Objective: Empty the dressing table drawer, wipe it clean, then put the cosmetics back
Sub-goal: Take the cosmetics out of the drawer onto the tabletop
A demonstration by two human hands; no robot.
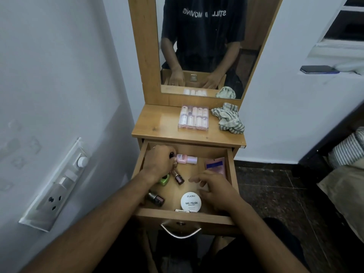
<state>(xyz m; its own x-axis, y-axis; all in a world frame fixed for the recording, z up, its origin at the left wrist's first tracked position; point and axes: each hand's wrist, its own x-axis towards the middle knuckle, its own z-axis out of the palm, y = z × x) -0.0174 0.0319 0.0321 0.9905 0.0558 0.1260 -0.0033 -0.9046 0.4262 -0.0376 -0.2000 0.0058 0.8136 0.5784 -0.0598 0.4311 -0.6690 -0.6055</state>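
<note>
Pinching a dark bottle (171, 154) in the drawer (185, 215), left grip (159, 161); right grip (214, 191) spread, empty.

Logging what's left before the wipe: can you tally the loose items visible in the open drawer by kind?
Small nail polish bottles: 3, two brown and one green
Pink bottle lying down: 1
Round white nail polish wipes tub: 1
Pink-purple sachet: 1
Dark-capped item in the left hand grip: 1
Slim item at the front edge, kind unclear: 1
Total: 8

In the open drawer (230, 166): three small nail polish bottles (156, 199), one pink bottle (186, 159), one round white tub (191, 201), one pink sachet (215, 166). On top: one clear boxed set (194, 119), one striped cloth (229, 118).
</note>
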